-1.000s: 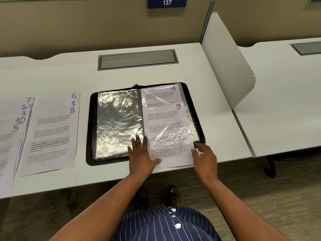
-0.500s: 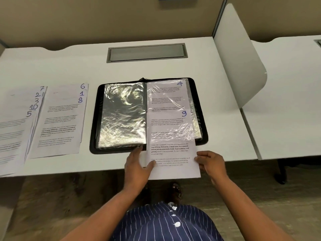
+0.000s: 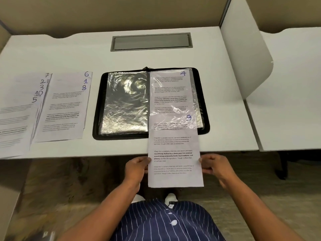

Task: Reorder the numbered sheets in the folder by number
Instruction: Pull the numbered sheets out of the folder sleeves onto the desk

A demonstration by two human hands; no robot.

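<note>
A black zip folder (image 3: 98, 108) lies open on the white desk (image 3: 69, 53), with shiny plastic sleeves on both sides. Sheet 4 (image 3: 169, 87) sits in the right sleeve. Sheet 9 (image 3: 174, 153) is mostly out of that sleeve, hanging over the desk's near edge, only its top still under the plastic. My left hand (image 3: 137, 168) pinches its left edge and my right hand (image 3: 214, 165) pinches its right edge. Left of the folder lie two fanned piles: sheets 6, 1, 8 (image 3: 66, 108) and sheets 7, 2, 3, 10, 5 (image 3: 17, 115).
A grey cable hatch (image 3: 151, 41) is set into the desk behind the folder. A white divider panel (image 3: 243, 49) stands at the desk's right edge, with a second desk (image 3: 291, 101) beyond it. Beige partition walls close off the back.
Sheet 9 has slid toward me out of the right sleeve. My left hand left the folder's bottom edge and took the sheet's left edge; my right hand moved back with the sheet.
</note>
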